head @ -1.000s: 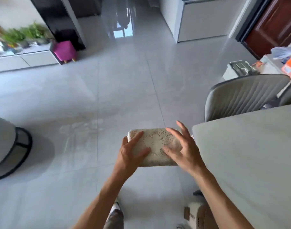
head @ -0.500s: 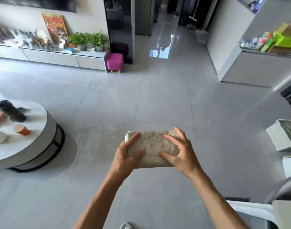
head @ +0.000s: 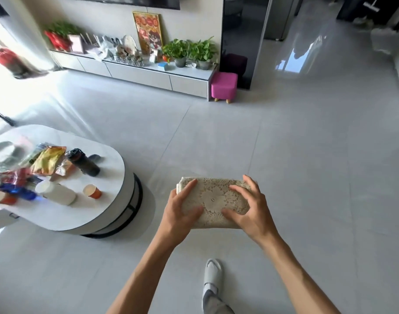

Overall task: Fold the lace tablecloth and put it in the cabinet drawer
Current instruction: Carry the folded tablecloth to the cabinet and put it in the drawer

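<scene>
A: Item one, lace tablecloth [head: 214, 201]. Condition?

B: Folded to a compact, thick rectangle, layers showing at its left end. Held in the air over the tiled floor [head: 307, 155], not resting on anything.

A: Grip?

B: Left hand [head: 179, 211] closed on the left end, thumb across the top, the other fingers hidden beneath. Right hand [head: 250, 211] closed on the right end, fingers spread over the top face. Likely purpose: pressure from both ends keeps the folds stacked so the bundle does not spring open in transit.

A: Item two, destination?

B: Low cabinet [head: 148, 74] along the far wall, drawer fronts all shut, plants and ornaments on top. Well apart from the bundle. Which drawer is meant, cannot tell.

A: Other entries?

B: Round bench [head: 99, 214] to the left, carrying a dark bottle [head: 83, 163], a paper cup [head: 92, 191] and snack packets. Pink stool [head: 223, 87] at the cabinet's right end. One shoe [head: 213, 276] is visible below.

A: Stage?

B: Folding appears complete; carrying appears in hand. A drawer must be opened, so one hand will have to let go.
</scene>
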